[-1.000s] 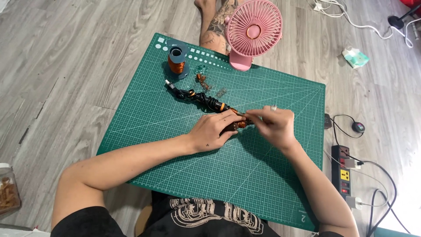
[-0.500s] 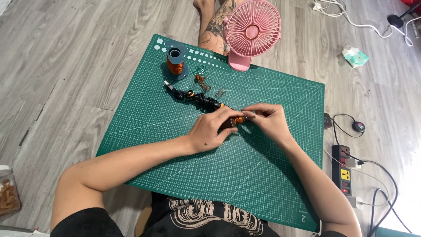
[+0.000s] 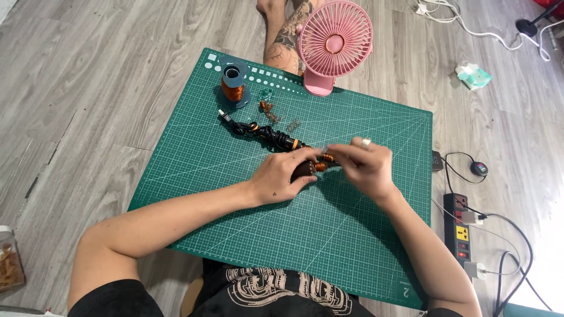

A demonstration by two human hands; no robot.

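My left hand (image 3: 286,175) curls over a dark tool body (image 3: 305,168), hiding most of it. My right hand (image 3: 365,164) pinches a small copper coil (image 3: 326,158) at its tip. A black cable (image 3: 258,132) trails toward ten o'clock across the green cutting mat (image 3: 223,194).

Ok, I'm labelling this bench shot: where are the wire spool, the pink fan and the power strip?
wire spool (image 3: 233,88), head view, on its copper winding.
pink fan (image 3: 335,41), head view, on the round grille.
power strip (image 3: 460,226), head view, on its black body.
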